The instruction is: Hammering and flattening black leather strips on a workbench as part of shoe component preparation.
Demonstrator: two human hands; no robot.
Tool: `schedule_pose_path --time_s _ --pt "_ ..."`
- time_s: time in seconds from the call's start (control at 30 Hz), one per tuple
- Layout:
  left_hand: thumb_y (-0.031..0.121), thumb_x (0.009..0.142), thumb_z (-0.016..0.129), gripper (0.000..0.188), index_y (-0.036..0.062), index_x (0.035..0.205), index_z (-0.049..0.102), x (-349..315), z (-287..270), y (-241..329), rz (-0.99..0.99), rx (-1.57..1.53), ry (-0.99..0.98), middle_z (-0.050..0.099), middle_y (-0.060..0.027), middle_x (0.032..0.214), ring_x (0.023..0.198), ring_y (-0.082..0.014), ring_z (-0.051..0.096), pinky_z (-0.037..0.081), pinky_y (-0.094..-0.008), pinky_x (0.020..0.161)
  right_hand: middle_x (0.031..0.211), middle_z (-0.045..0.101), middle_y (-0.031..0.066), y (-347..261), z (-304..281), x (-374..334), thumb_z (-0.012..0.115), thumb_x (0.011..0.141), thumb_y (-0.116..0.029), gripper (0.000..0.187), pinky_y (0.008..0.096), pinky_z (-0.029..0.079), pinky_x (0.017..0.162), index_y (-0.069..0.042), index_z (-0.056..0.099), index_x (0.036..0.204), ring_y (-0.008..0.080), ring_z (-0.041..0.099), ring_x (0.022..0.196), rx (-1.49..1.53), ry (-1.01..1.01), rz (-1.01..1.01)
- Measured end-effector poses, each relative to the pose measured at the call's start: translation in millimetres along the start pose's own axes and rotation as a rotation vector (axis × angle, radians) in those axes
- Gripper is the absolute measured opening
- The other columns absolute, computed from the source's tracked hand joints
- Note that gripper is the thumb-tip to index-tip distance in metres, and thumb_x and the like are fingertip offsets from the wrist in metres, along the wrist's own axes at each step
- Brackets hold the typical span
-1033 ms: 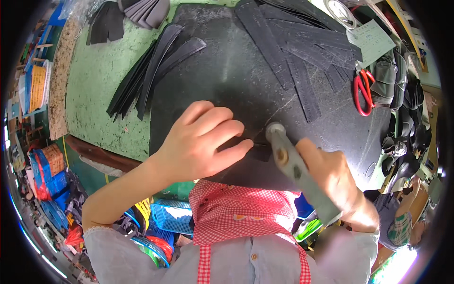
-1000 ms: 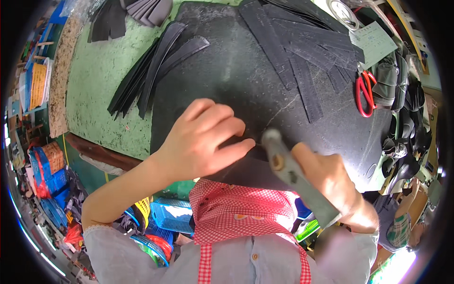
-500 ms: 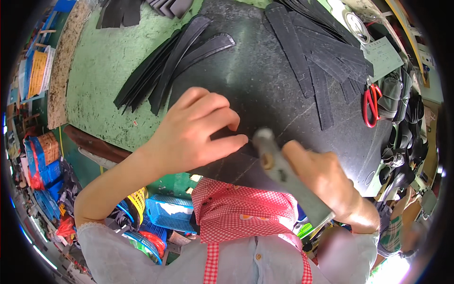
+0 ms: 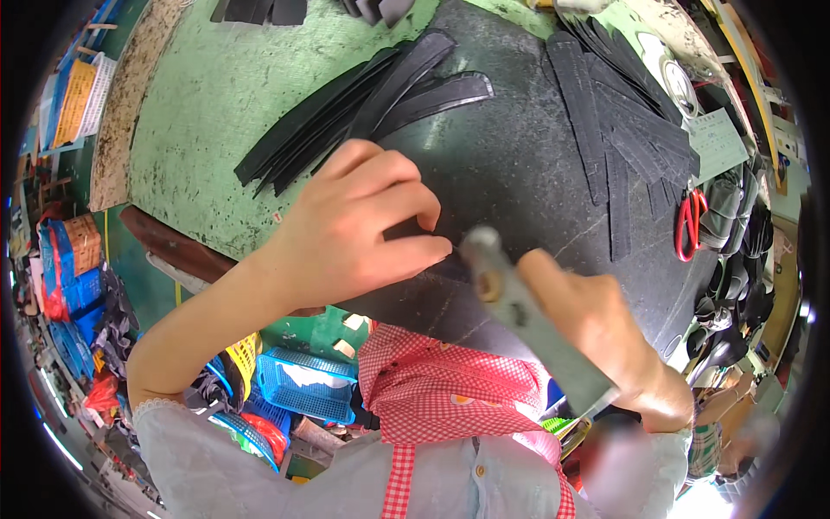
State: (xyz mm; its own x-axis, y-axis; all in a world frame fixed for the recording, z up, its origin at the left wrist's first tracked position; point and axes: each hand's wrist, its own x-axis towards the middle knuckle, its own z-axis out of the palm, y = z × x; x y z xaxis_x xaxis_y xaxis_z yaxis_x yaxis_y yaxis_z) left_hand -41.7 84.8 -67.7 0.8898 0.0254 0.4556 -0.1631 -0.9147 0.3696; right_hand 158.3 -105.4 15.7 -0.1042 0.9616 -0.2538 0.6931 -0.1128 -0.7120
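My right hand [image 4: 596, 329] is wrapped round the handle of a hammer [image 4: 545, 342], its long grey metal head slanting across the picture. The rounded face of the hammer is just right of my left fingertips, above a black slab [image 4: 510, 164]. My left hand [image 4: 346, 229] is closed, thumb and forefinger brought low against the dark surface; whatever they pinch is hidden or blends into the black. Beyond my left hand lies a fanned bundle of black strips [image 4: 402, 91]. A second pile of black strips [image 4: 635, 138] spreads over the slab's far right.
Red-handled scissors [image 4: 689, 227] and a pale green card [image 4: 718, 143] lie at the right edge. A roll of tape [image 4: 679, 86] sits behind them. The green tabletop [image 4: 190, 121] extends to the left. Below its near edge stand blue baskets [image 4: 307, 402]. Another person is partly visible at lower right.
The view has swung, so the strips and left-hand baskets sit differently in the picture. My hands keep nearly the same pose, with the hammer face still close to my left fingertips.
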Motion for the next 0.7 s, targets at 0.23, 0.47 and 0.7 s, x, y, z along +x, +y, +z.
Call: schedule_pose_path --time_s 0.23,0.47,0.7 --pt "0.021 0.066 0.091 0.029 0.0197 0.091 0.078 -8 -5 -9 -0.007 -0.012 0.020 0.064 0.0044 0.092 0.092 -0.0218 0.060 0.045 -0.0415 0.082 0.074 0.065 0.0204 -4 3 13 0.064 0.099 -0.013 0.019 0.0547 0.053 0.060 -0.003 0.050 0.106 0.0443 0.069 0.071 -0.019 -0.031 0.041" --pt "0.021 0.066 0.091 0.030 0.0213 0.093 0.079 -19 -10 -16 0.002 0.030 0.035 0.064 0.0046 0.093 0.093 -0.0232 0.060 0.046 -0.0407 0.081 0.073 0.065 0.0209 -8 6 27 0.063 0.101 -0.015 0.019 0.0546 0.053 0.060 -0.003 0.050 0.107 0.0451 0.069 0.071 -0.015 0.000 0.046" --pt "0.020 0.066 0.090 0.031 0.0214 0.095 0.079 -27 -13 -19 -0.062 -0.036 0.050 0.066 0.0049 0.097 0.094 -0.0250 0.060 0.047 -0.0408 0.080 0.073 0.066 0.0231 -13 10 37 0.061 0.103 -0.013 0.017 0.0566 0.053 0.060 -0.002 0.049 0.107 0.0468 0.068 0.069 -0.009 0.004 0.029"
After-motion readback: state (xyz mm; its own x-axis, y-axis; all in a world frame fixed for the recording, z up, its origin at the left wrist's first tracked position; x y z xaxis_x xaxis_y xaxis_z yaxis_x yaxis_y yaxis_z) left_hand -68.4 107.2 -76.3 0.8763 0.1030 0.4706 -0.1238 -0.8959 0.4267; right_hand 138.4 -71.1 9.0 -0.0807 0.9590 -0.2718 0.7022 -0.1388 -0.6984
